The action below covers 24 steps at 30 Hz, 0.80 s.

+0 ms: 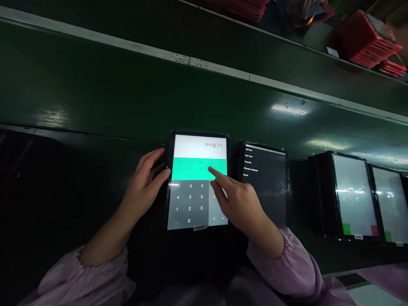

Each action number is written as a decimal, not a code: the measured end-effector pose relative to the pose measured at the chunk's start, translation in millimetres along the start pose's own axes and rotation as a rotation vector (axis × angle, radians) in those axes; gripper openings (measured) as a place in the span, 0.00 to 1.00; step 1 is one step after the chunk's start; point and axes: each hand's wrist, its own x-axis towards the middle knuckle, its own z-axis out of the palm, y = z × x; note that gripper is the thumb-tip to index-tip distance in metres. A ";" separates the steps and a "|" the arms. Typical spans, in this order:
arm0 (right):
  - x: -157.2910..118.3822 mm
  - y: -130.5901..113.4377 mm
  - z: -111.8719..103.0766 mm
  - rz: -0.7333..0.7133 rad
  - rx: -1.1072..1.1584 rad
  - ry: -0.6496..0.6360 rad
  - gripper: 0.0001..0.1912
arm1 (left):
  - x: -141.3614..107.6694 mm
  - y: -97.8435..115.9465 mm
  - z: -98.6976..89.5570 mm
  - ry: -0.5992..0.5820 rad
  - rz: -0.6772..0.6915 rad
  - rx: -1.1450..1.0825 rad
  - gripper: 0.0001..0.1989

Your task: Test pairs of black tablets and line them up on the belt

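Note:
A tablet (190, 204) lies in front of me, its screen lit with a calculator. Symbols and the number 87 stand in the white field at the top, over a green band and grey number keys. A small barcode label (200, 228) sits at its lower edge. My left hand (143, 180) grips the tablet's left edge, thumb at the front rim and fingers bent at the side. With its index finger stretched out, my right hand (240, 199) touches the green band; it holds nothing. The right hand's other fingers are partly hidden.
Close on the right lies a second tablet (266, 195) with a dark text menu. Farther right, a tablet (354, 191) and another tablet (389, 197) show pale screens with coloured corners. Red trays (366, 38) are stacked beyond the pale ledge (219, 70). A person's hand (301, 6) shows at the top.

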 end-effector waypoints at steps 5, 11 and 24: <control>-9.4 10.7 -18.0 0.102 0.031 0.125 0.20 | -2.7 -3.9 0.4 0.042 0.034 -0.075 0.25; -27.8 45.6 -42.4 0.287 -0.050 0.305 0.19 | 6.1 -12.4 5.9 0.059 0.138 -0.209 0.20; -36.3 53.9 -47.6 0.227 -0.066 0.419 0.20 | 31.8 -4.2 31.1 0.178 0.188 -0.309 0.18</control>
